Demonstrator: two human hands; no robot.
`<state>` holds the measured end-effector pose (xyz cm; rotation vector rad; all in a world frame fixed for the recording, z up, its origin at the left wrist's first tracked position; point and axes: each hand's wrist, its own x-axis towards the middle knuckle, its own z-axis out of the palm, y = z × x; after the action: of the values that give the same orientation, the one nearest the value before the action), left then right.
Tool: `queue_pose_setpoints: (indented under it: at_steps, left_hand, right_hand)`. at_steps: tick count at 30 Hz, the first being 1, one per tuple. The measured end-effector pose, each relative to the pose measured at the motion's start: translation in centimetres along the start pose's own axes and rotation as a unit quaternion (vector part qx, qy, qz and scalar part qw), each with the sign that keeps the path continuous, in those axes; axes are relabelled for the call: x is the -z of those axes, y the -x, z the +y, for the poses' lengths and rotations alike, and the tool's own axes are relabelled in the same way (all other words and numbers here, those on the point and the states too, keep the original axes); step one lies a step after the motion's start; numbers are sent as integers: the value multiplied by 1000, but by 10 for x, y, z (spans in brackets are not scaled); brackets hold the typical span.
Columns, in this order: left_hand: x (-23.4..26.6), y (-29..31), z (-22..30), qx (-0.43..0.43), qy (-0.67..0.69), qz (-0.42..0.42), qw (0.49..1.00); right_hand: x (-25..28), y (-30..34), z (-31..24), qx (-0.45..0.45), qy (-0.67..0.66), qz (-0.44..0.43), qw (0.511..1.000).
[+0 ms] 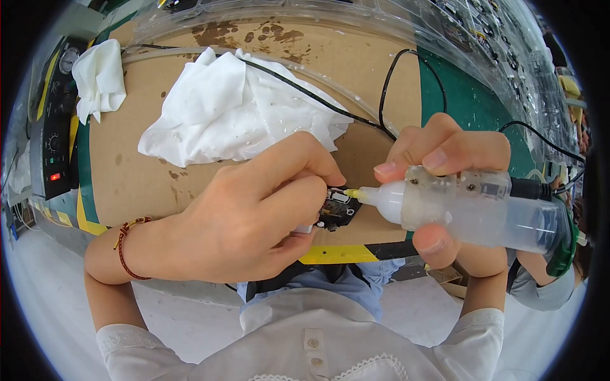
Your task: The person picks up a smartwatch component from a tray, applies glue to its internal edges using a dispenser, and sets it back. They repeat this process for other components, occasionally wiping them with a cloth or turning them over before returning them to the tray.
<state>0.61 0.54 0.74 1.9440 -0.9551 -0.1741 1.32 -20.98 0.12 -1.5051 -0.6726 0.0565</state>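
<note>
My left hand (254, 206) is closed around a small black electronic part (338, 208), with its fingers covering the near side. Something white shows just under those fingers. In my right hand (445, 159) lies a glue dispensing syringe (438, 203), held sideways, with a translucent barrel and a green cap at its right end. Its yellow tip (361, 193) points left and meets, or almost meets, the top edge of the black part; I cannot tell which. Both hands are over the near edge of the brown board.
A crumpled white cloth (210, 114) lies on the stained brown board (133, 171), crossed by a black cable (305, 92). At the left stand a black control box (54, 127) and another white cloth (101, 76). Clear plastic trays (495, 57) with small parts fill the far right.
</note>
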Motion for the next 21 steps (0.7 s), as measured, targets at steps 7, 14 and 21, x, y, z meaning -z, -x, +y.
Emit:
queue_pose_setpoints:
  at_steps: [7, 14, 21]
  left_hand:
    - [-1, 0, -3, -27, -4, -3, 1000]
    - [-7, 1, -4, -79, -3, 13, 997]
    - [-11, 2, -7, -103, -5, 32, 994]
  right_hand:
    - [0, 0, 0, -17, -23, 3, 1000]
    - [-5, -2, -14, -166, -43, 109, 979]
    - [-1, -3, -6, -130, -55, 76, 987]
